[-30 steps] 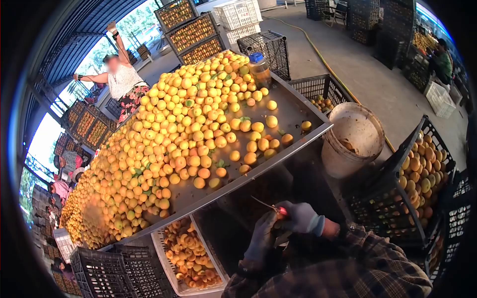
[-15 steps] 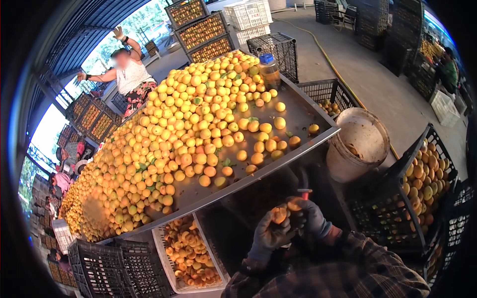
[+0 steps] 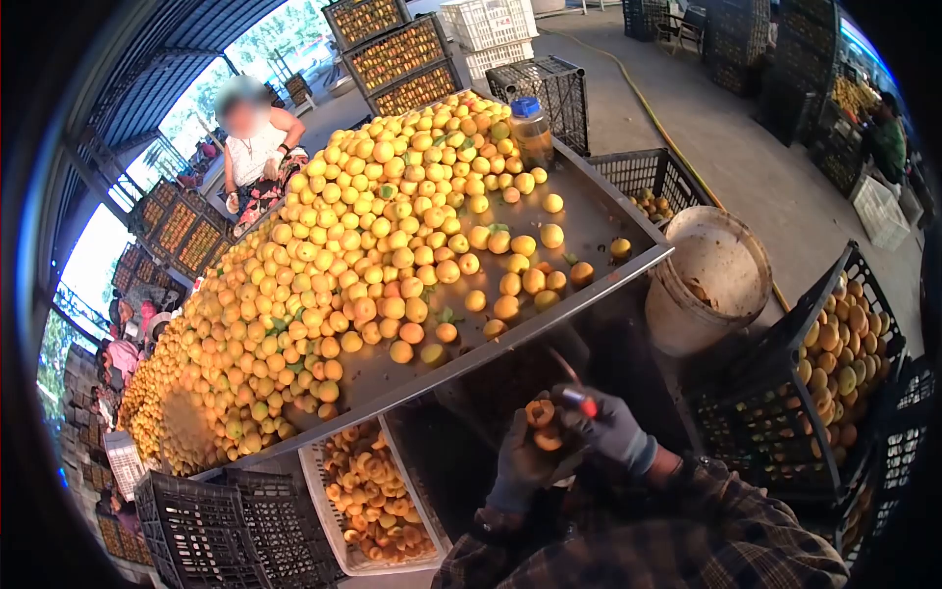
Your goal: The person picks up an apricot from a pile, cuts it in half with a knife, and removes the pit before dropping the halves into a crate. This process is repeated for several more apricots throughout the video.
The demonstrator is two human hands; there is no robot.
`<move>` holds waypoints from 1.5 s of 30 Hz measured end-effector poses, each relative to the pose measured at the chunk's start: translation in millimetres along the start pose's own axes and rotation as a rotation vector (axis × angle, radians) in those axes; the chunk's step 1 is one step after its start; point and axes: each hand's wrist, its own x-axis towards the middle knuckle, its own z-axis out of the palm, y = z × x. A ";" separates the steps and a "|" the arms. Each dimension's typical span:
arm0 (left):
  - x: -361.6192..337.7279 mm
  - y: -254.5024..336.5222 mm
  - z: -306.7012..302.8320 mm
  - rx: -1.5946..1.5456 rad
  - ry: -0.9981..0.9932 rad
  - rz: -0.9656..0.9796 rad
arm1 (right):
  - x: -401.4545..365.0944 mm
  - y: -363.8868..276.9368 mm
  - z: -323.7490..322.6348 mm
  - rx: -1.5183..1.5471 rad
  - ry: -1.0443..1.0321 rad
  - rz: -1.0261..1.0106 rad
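Opened orange fruit (image 3: 543, 424) in my gray-gloved left hand (image 3: 522, 461), red-handled tool (image 3: 587, 406) clamped in my gray-gloved right hand (image 3: 610, 429).

Metal table (image 3: 378, 385), raised rim, tilted in my view. Big heap of yellow-orange fruit (image 3: 324, 255) directly on it, loose ones nearer right end. Few green leaves (image 3: 448, 315) among them. Blue-lidded jar (image 3: 531, 133) beside heap.

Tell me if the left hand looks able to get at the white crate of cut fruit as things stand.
Probably yes: the white crate lies near the left hand, with nothing seen blocking the way, though its grip already holds cut fruit.
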 end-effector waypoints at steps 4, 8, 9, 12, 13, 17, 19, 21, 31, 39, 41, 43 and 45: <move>-0.7 -5.7 -0.4 0.074 -0.120 -0.124 | 12.1 -19.6 -24.3 -0.782 -0.190 -0.096; -4.1 -8.2 8.9 0.325 -0.003 -0.026 | 15.2 -25.8 -26.4 -1.042 -0.300 -0.041; -6.1 -7.3 7.9 0.324 0.002 -0.023 | 14.8 -25.0 -27.1 -1.040 -0.304 -0.039; -11.4 -7.5 0.1 0.371 0.067 -0.051 | 11.6 -21.5 -29.9 -1.134 -0.325 -0.082; -12.8 -7.8 -8.4 0.429 0.068 -0.052 | 10.7 -19.1 -30.7 -1.137 -0.350 -0.142; -5.8 -18.3 -0.7 0.601 0.181 -0.034 | 4.9 -16.8 -29.2 -1.241 -0.359 -0.220; -1.0 -19.2 -46.8 0.750 0.201 -0.029 | 5.5 -9.4 -29.5 -1.291 -0.337 -0.203; -0.9 -22.8 -39.4 0.902 0.218 -0.026 | 5.2 -2.0 -31.2 -1.341 -0.310 -0.187; -30.4 20.3 15.0 0.552 0.335 0.066 | 15.9 17.9 -27.4 -0.020 0.122 0.112; -187.9 135.4 -81.0 2.125 0.980 1.035 | 25.0 25.8 -20.2 -0.284 -0.106 0.190; -207.6 177.2 -126.6 1.626 1.247 1.016 | 42.1 18.4 -18.8 -0.519 -0.173 0.083; -195.5 180.0 -87.8 1.820 1.300 1.088 | 67.4 17.3 -10.3 -0.504 -0.189 0.007; -164.6 191.6 -51.0 1.968 1.148 1.147 | 92.1 8.0 7.4 -0.706 -0.247 -0.039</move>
